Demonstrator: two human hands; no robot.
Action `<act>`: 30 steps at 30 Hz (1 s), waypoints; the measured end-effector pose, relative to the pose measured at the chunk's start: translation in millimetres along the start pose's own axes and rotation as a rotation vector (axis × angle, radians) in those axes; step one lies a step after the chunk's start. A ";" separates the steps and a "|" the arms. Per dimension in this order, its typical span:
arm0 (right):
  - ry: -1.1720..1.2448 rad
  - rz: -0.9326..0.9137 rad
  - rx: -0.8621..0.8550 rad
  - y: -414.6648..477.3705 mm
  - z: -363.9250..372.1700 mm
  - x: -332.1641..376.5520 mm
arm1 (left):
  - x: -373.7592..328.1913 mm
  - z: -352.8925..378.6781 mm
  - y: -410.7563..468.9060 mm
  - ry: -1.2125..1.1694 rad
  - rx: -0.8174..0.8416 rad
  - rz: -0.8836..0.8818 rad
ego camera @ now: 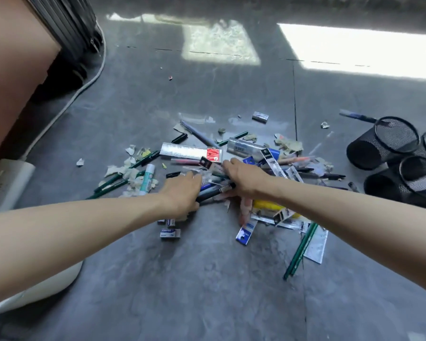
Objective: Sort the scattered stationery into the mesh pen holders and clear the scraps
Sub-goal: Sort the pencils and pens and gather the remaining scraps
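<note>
While stationery (190,152) lay heaped mid-floor, sorting seemed barely begun.
Left hand (182,190) curled round pens (212,193); right hand (244,175) grip unclear; mesh pen holders (384,143) lay tipped at floor's right, scraps (289,145) uncleared.

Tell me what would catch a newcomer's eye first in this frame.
Two bare arms meet mid-floor, the left hand and right hand reaching into a jumbled heap of pens, green pencils and torn paper scraps. At the right edge, black mesh holders lie tipped on their sides.
</note>
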State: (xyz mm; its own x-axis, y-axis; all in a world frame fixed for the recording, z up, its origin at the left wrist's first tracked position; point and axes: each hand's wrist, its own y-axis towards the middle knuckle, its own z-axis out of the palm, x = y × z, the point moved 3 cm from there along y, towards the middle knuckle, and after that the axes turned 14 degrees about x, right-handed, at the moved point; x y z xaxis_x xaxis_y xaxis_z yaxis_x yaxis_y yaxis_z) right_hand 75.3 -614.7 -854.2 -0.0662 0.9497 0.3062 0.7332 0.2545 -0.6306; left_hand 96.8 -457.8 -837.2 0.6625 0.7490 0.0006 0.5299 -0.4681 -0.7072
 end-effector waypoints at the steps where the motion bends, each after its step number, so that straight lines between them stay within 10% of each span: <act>1: -0.019 -0.002 0.010 -0.9 0.8 0.6 | 0.1 0.0 0.6 -0.005 -0.014 0.020; 15: -0.056 -0.058 0.189 -58.6 49.2 36.8 | -6.2 32.4 -30.7 -0.024 -0.139 0.224; 23: -0.120 0.018 -0.146 -61.6 35.5 13.5 | -23.2 28.5 -23.1 0.140 -0.164 0.233; 30: -0.257 -0.043 -0.040 -43.8 32.0 9.3 | -32.4 63.3 -53.3 0.025 -0.014 0.310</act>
State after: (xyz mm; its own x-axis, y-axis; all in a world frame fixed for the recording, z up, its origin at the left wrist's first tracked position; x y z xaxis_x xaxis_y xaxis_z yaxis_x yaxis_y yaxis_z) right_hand 21.0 -611.1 -846.6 -0.2639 0.9547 0.1373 0.7519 0.2928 -0.5907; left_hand 13.6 -427.5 -844.3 0.8066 0.5576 -0.1961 0.3072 -0.6789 -0.6668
